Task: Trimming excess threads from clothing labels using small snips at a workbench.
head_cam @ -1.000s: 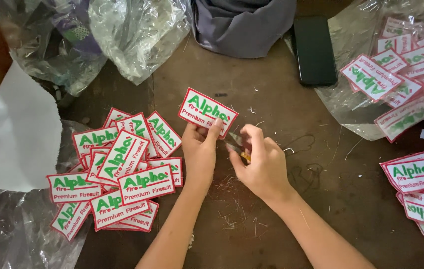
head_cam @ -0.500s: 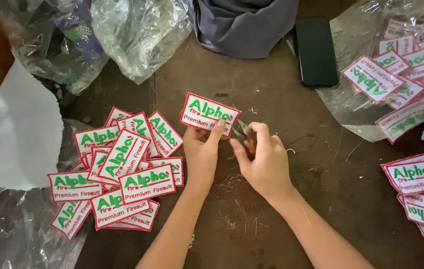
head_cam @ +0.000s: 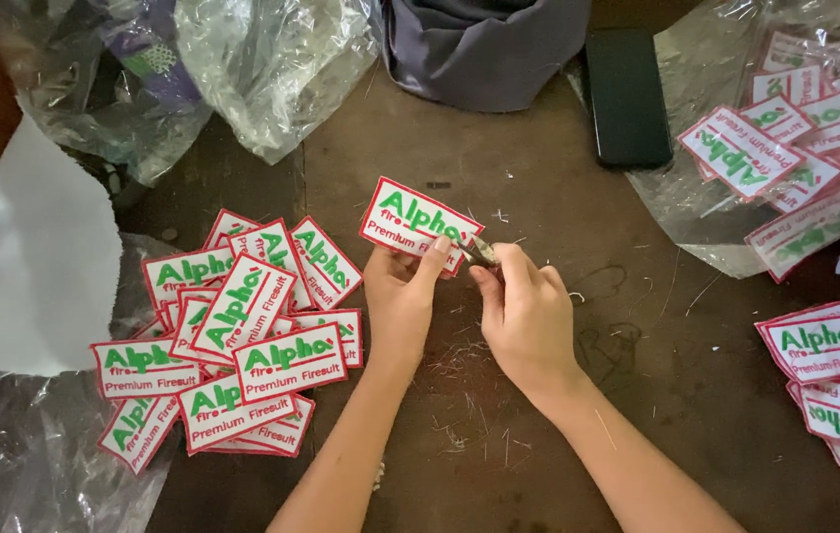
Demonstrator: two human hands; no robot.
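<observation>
My left hand (head_cam: 398, 294) pinches the white patch (head_cam: 418, 223) above it, while my right hand (head_cam: 528, 318) grips small snips (head_cam: 482, 252) at the patch's right edge.

We see a worn brown table (head_cam: 558, 395) strewn with cut thread ends (head_cam: 464, 370) near its middle. On its left lies a heap of red-edged white patches (head_cam: 232, 341) beside a white sheet (head_cam: 30, 262) and crumpled clear plastic (head_cam: 272, 69). A black phone (head_cam: 627, 94) lies flat at the top, just beside a grey cloth bundle (head_cam: 484, 44). More patches (head_cam: 829, 380) lie at the right edge
</observation>
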